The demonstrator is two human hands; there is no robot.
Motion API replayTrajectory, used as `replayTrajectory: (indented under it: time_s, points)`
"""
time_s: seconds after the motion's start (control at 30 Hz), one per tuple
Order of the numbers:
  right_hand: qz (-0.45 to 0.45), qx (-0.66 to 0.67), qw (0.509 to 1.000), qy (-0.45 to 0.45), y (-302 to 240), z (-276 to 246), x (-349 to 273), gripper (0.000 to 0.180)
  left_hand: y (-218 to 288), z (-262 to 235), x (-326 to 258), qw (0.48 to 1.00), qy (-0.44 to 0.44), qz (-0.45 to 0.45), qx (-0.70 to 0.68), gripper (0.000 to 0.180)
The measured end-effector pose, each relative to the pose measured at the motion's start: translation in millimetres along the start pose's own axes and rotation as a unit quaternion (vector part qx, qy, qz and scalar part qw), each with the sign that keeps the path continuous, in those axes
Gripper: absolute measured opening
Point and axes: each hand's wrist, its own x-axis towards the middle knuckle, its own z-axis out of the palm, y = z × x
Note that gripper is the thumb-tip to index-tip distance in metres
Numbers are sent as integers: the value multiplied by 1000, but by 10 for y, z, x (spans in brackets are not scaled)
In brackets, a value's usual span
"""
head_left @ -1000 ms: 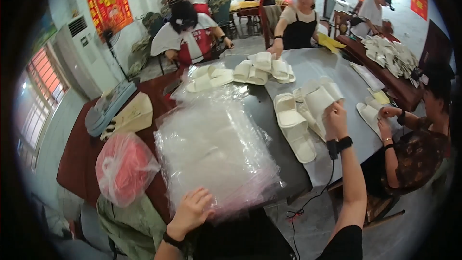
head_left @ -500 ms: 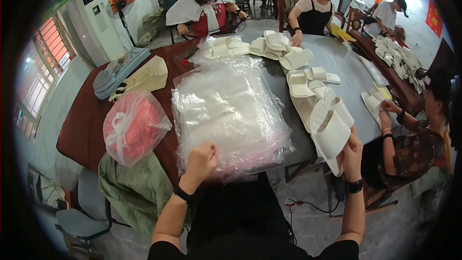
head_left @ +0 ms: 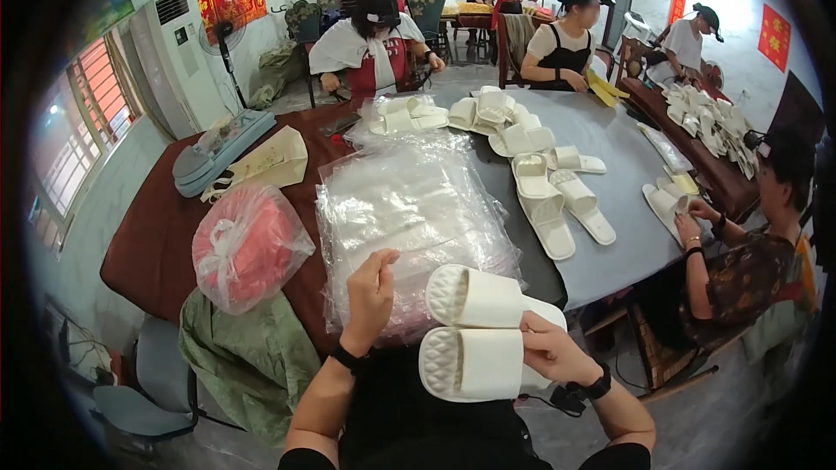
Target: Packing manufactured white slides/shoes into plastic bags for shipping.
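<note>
A pair of white slippers (head_left: 488, 300) with quilted insoles is in my right hand (head_left: 555, 346), held side by side in front of my body with the toe straps toward the hand. My fingers grip them from the right. My left hand (head_left: 370, 298) is over the near left part of a stack of clear plastic bags (head_left: 401, 200), its fingers bent together. Whether bag film is between those fingertips I cannot make out. More white slippers (head_left: 544, 218) lie on the grey table top to the right of the bags.
A pink bundle in a clear bag (head_left: 252, 248) sits left of the stack, above green cloth (head_left: 252, 361). Beyond it are a cream bag (head_left: 274, 157) and a grey-blue case (head_left: 222, 152). Co-workers sit across and to the right; one (head_left: 740, 252) handles slippers.
My right hand has brought a pair of slippers from the right table edge to the front of my body. My left hand has risen slightly, its fist loosened.
</note>
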Motion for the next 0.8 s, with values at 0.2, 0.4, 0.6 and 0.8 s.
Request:
replayTrajectory:
  time_s: [0.2,0.4,0.6,0.8]
  points:
    - [-1,-6,1000,21,77,45,218,32,22,-2,-69,999,-36,-2,-5,25]
    - [40,-91,994,35,158,113,164,45,124,50,-137,988,-106,17,112,19]
    - [41,-75,993,79,172,176,329,33,137,38,1,980,-19,118,159,12]
    - [-86,-226,948,207,-9,198,699,38,410,-6,72,805,193,-17,-560,10]
